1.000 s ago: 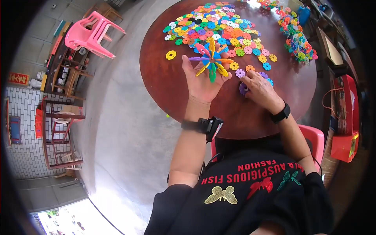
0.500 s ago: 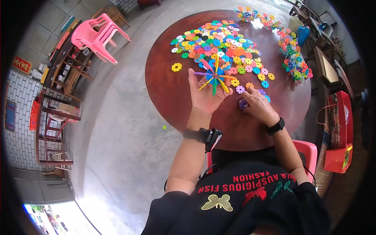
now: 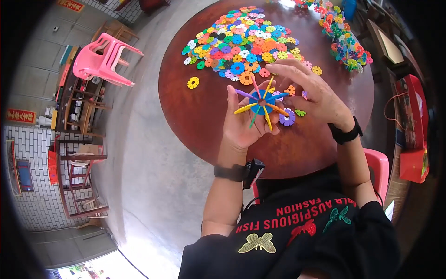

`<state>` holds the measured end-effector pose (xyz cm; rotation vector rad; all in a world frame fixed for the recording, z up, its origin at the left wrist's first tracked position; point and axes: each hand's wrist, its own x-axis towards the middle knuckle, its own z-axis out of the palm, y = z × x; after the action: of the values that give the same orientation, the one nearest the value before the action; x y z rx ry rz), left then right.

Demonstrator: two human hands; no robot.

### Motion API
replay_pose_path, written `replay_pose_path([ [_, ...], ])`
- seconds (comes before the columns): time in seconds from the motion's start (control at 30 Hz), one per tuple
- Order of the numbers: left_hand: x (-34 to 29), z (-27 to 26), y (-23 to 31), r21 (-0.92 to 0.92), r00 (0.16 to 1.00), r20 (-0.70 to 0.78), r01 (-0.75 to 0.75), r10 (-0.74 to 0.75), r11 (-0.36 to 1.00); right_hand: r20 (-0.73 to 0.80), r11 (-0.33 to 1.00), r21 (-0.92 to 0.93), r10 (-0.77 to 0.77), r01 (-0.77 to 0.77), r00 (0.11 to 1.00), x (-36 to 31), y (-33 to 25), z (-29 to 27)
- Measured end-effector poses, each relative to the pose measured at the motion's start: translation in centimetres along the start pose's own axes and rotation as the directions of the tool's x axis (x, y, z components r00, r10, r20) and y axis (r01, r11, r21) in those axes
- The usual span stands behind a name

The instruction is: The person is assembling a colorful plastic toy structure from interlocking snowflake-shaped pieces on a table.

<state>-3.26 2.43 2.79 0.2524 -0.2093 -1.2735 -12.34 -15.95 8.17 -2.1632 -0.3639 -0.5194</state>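
Observation:
My left hand (image 3: 242, 122) holds a flower-disc construction, palm turned up and fingers behind it. The construction has a blue flower disc (image 3: 262, 102) in the middle, with several purple, pink, yellow, blue, orange and green discs slotted edge-on around its rim like spokes. Close on its right, my right hand (image 3: 315, 89) is raised over the table with fingers apart and curved toward the construction. I see nothing clearly gripped in it. Just below its fingertips shows a purple flower disc (image 3: 287, 117); whether it touches the hand I cannot tell. A green flower disc (image 3: 301, 113) lies beside that one.
A heap of multicoloured flower discs (image 3: 241, 41) spreads over the round brown table (image 3: 200, 125). One yellow disc (image 3: 193, 83) lies apart. A joined disc structure (image 3: 347, 46) runs along the far right edge. Stacked pink chairs (image 3: 100, 58) stand left; a red bag (image 3: 413, 125) stands right.
My right hand has lifted from the purple disc on the table and moved up beside the construction, its fingers spreading. The construction has turned slightly in my left hand. The whole view has shifted.

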Motion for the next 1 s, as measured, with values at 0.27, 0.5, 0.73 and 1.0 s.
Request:
replay_pose_path([
  [0.27,0.2,-0.1,-0.2,0.005,0.997,0.014,0.076,-0.077,0.997,0.134,0.985,0.138,0.085,-0.104,0.987,-0.7,-1.6,-0.5],
  [0.5,0.3,-0.2,-0.2,0.038,0.992,0.062,0.11,-0.112,0.993,0.102,0.99,-0.084,0.121,-0.113,0.987,-0.8,-3.1,0.2],
  [0.73,0.5,0.4,-0.6,0.73,0.921,0.056,-0.301,0.385,0.613,-0.044,0.984,-0.146,0.094,-0.099,0.995,-1.6,-1.4,-0.6],
  [1.0,0.9,0.9,-1.4,0.971,0.9,0.063,-0.154,0.431,0.181,-0.047,0.977,-0.025,0.209,-0.21,0.977,-1.9,-0.5,-1.3],
])
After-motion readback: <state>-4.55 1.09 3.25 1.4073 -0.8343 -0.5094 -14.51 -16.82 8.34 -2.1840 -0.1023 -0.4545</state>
